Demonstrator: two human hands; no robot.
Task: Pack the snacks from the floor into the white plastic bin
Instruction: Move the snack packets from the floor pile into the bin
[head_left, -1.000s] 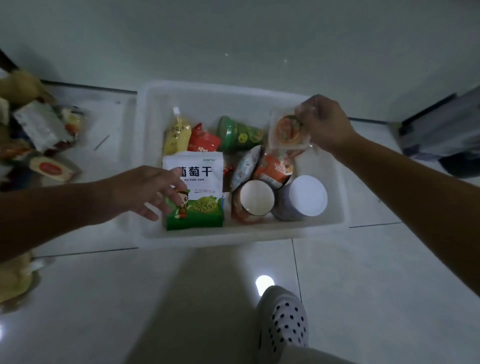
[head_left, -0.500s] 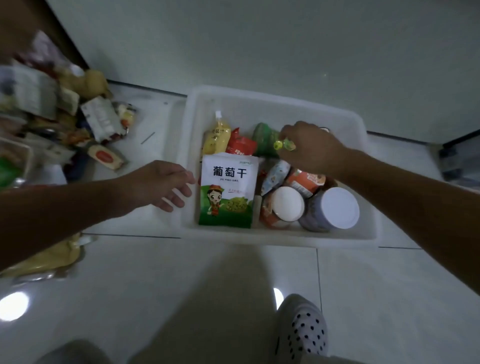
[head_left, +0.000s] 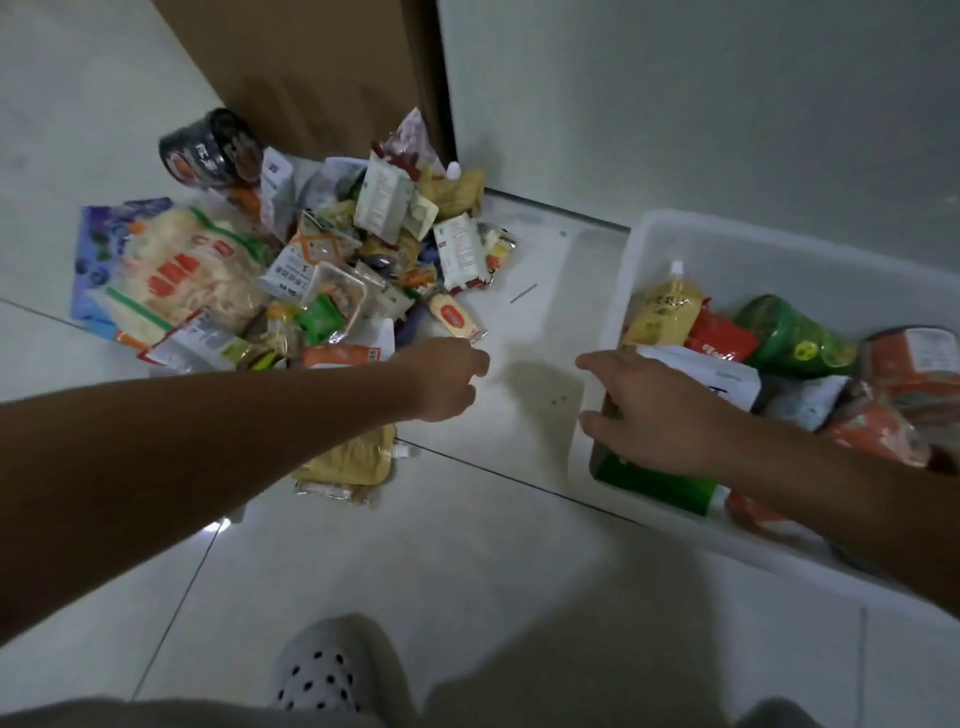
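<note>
A heap of snack packets (head_left: 291, 270) lies on the floor at the left, against a brown door. The white plastic bin (head_left: 613, 312) stands at the right with a yellow spout pouch (head_left: 662, 306), a red packet (head_left: 719, 338), a green tub (head_left: 792, 332) and a white-and-green raisin bag (head_left: 727, 376) inside. My left hand (head_left: 447, 376) hovers over the floor by a small yellow-and-red packet (head_left: 454, 319) at the heap's edge, fingers loosely curled, holding nothing. My right hand (head_left: 654, 410) is over the bin's left rim, fingers spread, empty.
A black round tub (head_left: 210, 150) sits at the back of the heap. A flat yellow packet (head_left: 348, 462) lies under my left forearm. A white spotted slipper (head_left: 324, 670) is at the bottom. A grey wall runs behind the bin.
The view has swung left onto the heap. My left hand has moved from the bin's edge toward the heap. My right hand has left the green tub and come to the bin's left rim.
</note>
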